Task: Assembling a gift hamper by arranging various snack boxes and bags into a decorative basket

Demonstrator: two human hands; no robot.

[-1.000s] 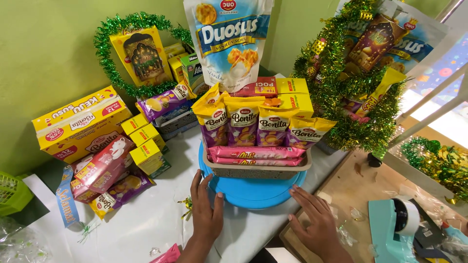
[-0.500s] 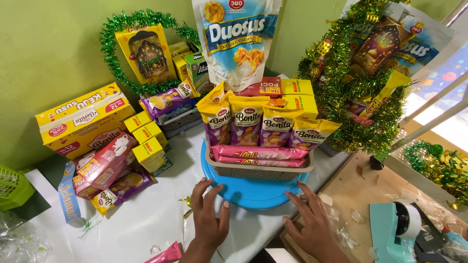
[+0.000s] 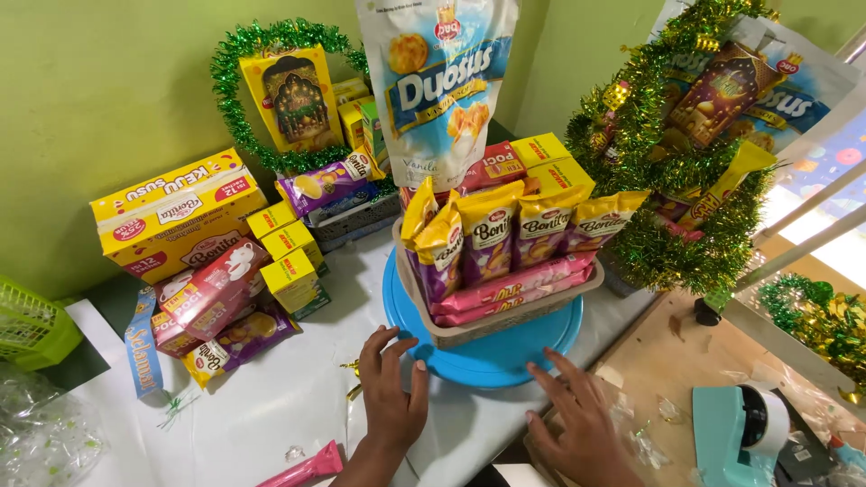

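Both hands have drawn slightly back from the blue turntable [image 3: 487, 356]. Left hand [image 3: 394, 401] and right hand [image 3: 582, 424] (fingers spread, empty) rest at its 6 o'clock edge, the snack basket [image 3: 505, 311] unmoved.

The single head camera looks steeply down and forward from close above the table [image 3: 271, 406], facing the green wall [image 3: 108, 90].

Teal tape dispenser [image 3: 741, 431], green basket [image 3: 32, 326]
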